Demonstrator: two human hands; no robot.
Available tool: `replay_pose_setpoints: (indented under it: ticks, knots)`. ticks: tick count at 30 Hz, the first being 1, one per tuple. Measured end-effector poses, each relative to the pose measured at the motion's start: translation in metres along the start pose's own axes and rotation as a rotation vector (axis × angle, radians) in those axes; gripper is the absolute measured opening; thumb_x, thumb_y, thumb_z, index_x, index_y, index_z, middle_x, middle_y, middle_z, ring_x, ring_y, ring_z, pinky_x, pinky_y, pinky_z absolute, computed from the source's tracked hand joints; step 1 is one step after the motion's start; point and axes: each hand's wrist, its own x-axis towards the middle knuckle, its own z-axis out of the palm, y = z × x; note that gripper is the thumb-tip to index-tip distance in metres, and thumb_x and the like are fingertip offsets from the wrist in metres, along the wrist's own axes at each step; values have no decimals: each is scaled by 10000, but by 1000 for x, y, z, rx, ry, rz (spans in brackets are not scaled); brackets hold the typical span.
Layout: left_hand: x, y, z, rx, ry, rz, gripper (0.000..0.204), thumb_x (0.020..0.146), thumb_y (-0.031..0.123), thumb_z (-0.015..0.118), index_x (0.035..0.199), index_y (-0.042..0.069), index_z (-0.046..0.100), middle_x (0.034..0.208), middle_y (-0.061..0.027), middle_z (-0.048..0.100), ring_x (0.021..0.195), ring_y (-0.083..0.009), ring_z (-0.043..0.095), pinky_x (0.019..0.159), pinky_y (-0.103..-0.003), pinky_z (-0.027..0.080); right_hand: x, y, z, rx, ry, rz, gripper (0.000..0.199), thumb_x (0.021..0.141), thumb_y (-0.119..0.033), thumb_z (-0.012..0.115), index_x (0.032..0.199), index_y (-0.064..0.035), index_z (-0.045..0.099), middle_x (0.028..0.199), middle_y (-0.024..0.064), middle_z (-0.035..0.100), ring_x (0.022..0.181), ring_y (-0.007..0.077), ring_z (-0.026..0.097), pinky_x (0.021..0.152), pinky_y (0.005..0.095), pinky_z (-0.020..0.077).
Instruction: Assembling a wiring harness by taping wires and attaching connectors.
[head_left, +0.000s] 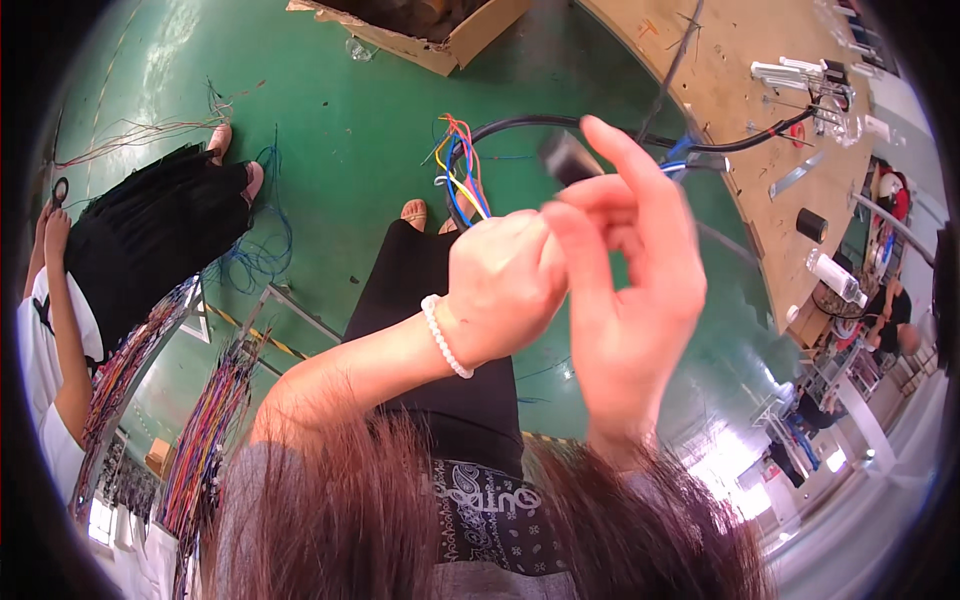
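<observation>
Hands raised together above a green floor [330,130]. Left hand [500,285], wearing a white bead bracelet [445,338], is closed around a black cable [520,125] with coloured wires [462,170] at its end. Right hand [625,270] pinches a blurred dark piece [568,158] between its fingertips, just above the left hand.

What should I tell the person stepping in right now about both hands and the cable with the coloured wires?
Left hand: closed, gripping the black cable near its end, bead bracelet on the wrist.
Right hand: raised, fingers pinching a small dark piece, blurred.
Coloured wires fan loose from the cable end; the cable runs on to the wooden board.
Done: cable end stripped, wires bare.
Left: cannot tell whether the dark piece is wrapped on or fitted.
</observation>
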Motion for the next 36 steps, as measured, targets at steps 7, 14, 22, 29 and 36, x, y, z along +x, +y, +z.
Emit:
replay_pose_setpoints:
  ticks: [7, 14, 22, 29, 36]
  knots:
    - [18, 5, -17, -203, -78, -262, 88, 872, 77, 666, 852, 4, 620, 614, -92, 569, 509, -210, 552, 461, -334, 409, -18, 63, 15, 496, 258, 136, 382, 1018, -294, 525, 1157, 57, 578, 1197, 204, 615, 1027, 217, 637, 885, 345, 519]
    - [27, 2, -29, -320, -241, -416, 113, 884, 99, 651, 810, 32, 597, 547, -106, 520, 499, -271, 579, 457, -370, 416, 27, 124, 29, 994, -461, -66, 513, 991, -409, 545, 1205, 57, 565, 1311, 226, 550, 1155, 295, 580, 986, 400, 459]
    - [18, -8, -17, 80, -149, 62, 173, 824, 11, 687, 984, 0, 622, 663, -72, 575, 588, -236, 562, 530, -316, 429, -28, 69, -13, 213, -19, -46, 369, 876, -330, 724, 796, -13, 553, 1021, 144, 540, 955, 222, 526, 719, 304, 420]
    - [-19, -25, -40, -1007, -576, -636, 269, 1024, 202, 447, 1077, 0, 614, 827, -34, 599, 772, -95, 535, 684, -250, 418, -41, 80, -9, 340, 4, 135, 329, 903, -309, 698, 835, -25, 546, 1043, 106, 575, 909, 176, 536, 763, 305, 421]
    - [-30, -3, -39, -924, -397, -625, 137, 1010, 100, 445, 1003, 6, 544, 740, -44, 573, 692, -132, 566, 650, -298, 455, 2, 85, -13, 759, -380, 332, 500, 942, -313, 590, 1311, -10, 440, 1203, 196, 649, 1055, 176, 616, 975, 312, 438]
